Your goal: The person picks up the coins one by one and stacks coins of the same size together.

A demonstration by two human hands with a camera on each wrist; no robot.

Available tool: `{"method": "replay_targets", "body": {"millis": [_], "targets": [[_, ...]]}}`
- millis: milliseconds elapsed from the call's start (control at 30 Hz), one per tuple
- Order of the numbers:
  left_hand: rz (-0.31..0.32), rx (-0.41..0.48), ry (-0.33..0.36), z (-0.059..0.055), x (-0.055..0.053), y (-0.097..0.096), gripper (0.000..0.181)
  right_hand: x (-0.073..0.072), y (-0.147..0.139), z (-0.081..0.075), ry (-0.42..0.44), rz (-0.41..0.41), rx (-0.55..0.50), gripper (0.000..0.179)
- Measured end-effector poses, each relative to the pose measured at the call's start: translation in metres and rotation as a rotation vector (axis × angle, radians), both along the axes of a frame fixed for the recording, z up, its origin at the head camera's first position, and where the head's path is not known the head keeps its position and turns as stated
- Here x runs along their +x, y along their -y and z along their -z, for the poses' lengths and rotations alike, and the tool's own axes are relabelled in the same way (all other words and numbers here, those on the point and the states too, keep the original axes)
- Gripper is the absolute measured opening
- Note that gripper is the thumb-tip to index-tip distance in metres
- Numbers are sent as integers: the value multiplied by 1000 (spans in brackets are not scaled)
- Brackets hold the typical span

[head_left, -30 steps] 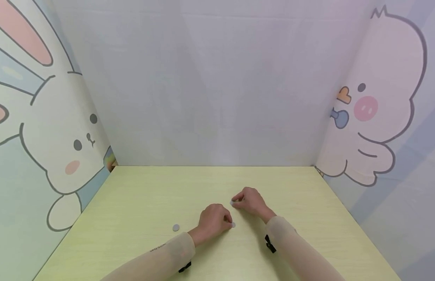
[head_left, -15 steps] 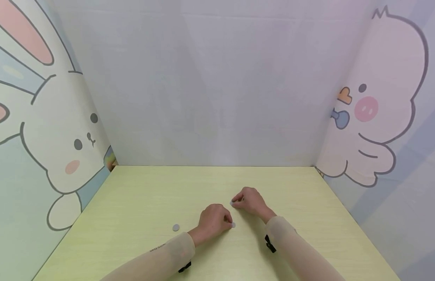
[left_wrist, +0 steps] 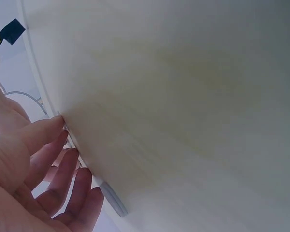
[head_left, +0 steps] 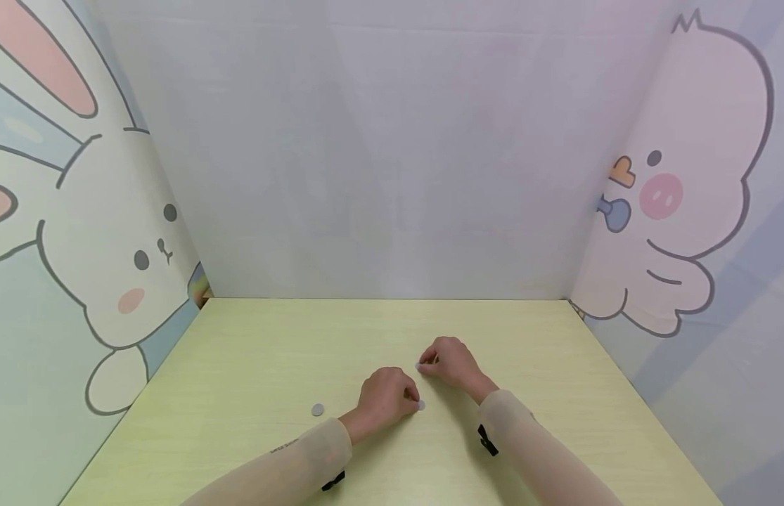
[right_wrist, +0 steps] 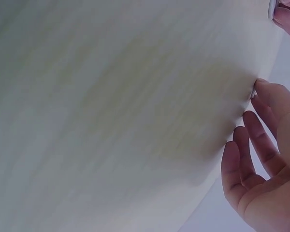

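Note:
In the head view my left hand [head_left: 385,398] rests low over the table, its thumb and fingertips pinching a small grey disc [head_left: 421,405]. A little farther back, my right hand [head_left: 451,363] pinches another grey disc [head_left: 418,365] by its edge, mostly hidden by the fingers. A third grey disc [head_left: 318,410] lies flat to the left of my left hand. That loose disc [left_wrist: 113,199] shows up close beyond the left fingers in the left wrist view. The right wrist view has my right hand [right_wrist: 268,154] with its fingertips at the table surface.
The pale yellow wooden table [head_left: 259,351] reaches back to a plain light curtain [head_left: 379,154]. Cloth walls with a printed rabbit [head_left: 119,267] and a printed chick [head_left: 695,140] flank it. Both forearms come in from the front edge.

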State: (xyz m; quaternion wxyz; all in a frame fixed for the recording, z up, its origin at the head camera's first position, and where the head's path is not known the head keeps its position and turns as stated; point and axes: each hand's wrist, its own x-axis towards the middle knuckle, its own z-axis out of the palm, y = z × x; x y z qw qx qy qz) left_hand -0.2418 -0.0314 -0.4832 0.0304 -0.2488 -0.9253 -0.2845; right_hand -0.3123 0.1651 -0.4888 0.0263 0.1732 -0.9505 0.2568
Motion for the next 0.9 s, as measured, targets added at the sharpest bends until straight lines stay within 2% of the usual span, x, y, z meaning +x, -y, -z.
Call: {"method": "replay_targets", "body": {"millis": [567,900], "targets": [[2,2,-23,3,-1,0,13,4,-12,2,-23,-50,4,6],[-2,6,-4,2,0,-1,13,5,-16,0,-34,-113,25,5]]}}
